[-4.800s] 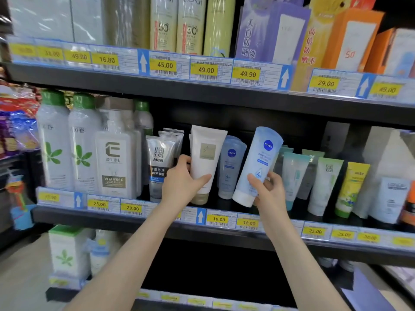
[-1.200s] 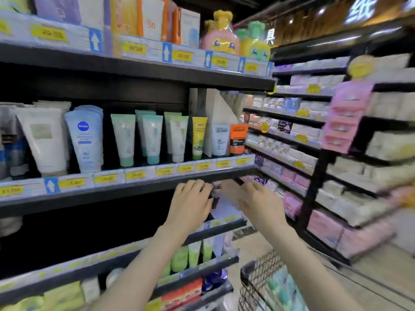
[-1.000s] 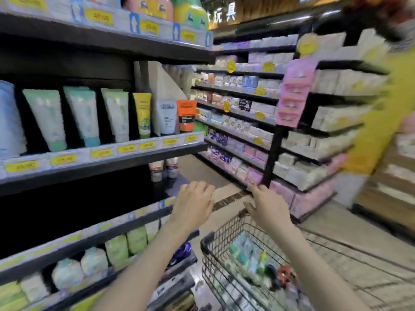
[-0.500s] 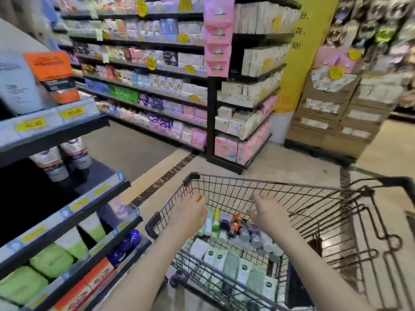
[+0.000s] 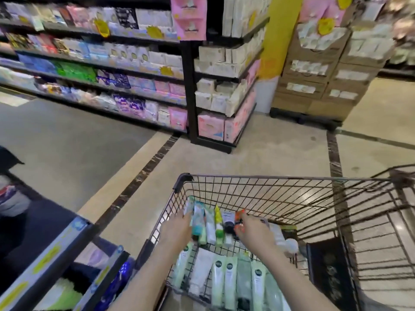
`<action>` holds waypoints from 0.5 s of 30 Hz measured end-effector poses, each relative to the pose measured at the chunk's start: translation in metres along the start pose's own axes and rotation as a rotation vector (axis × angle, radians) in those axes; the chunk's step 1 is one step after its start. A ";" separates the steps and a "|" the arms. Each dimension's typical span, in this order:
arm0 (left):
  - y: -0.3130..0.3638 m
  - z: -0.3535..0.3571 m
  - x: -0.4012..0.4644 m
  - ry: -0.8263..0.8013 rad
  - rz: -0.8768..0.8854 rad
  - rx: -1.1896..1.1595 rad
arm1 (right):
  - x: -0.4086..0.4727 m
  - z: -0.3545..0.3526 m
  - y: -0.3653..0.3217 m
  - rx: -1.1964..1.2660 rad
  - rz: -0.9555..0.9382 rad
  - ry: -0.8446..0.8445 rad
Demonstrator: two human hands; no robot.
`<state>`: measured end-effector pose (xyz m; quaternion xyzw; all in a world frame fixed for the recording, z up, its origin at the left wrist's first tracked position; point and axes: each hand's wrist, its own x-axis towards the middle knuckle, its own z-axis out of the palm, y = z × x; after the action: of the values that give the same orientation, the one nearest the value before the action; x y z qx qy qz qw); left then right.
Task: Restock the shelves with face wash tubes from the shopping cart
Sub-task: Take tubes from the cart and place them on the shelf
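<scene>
- Near left: edge of the shelf unit w/ yellow price tags on its rails; green & blue packs on the lower tiers, blurred.
- Far left: long aisle shelves across the grey floor, packed w/ pink, blue, green & white packs.
- Centre, near: wire shopping cart, far rim w/ a black corner cap at its left end.
- Left hand is down inside the cart at its left wall, fingers fairly straight, tips touching a teal face wash tube. Doesn't look curled round anything.
- Face wash tubes lie in the cart in 2 rows: far row by the hands has teal, white, a yellow-green one & a dark-capped one; near row is pale green & white tubes side by side, caps toward the far side.
- Right hand is in the cart just right of the far row, fingertips at an orange tube. Can't tell if it pinches the tube or only touches it.
- Right of that hand: more white tubes, partly hidden.
- Near right: the cart's folding seat section w/ a dark panel.
- Far right: stacked brown cartons on a low dolly, beside a yellow pillar.
</scene>
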<state>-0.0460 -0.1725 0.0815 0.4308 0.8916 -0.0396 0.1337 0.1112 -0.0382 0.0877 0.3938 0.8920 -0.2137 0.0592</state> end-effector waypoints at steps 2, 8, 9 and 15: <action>-0.007 0.015 0.017 -0.062 -0.025 -0.028 | 0.020 0.019 -0.004 0.041 0.036 -0.048; -0.022 0.064 0.076 -0.179 -0.110 -0.124 | 0.081 0.082 -0.010 0.178 0.105 -0.220; -0.024 0.075 0.087 -0.181 -0.123 -0.152 | 0.094 0.093 -0.009 0.211 0.125 -0.244; -0.028 0.127 0.142 -0.222 -0.222 -0.237 | 0.160 0.164 -0.013 0.374 0.256 -0.380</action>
<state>-0.1263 -0.1060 -0.0804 0.3039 0.9119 0.0040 0.2760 -0.0182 -0.0076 -0.0996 0.4603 0.7531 -0.4352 0.1779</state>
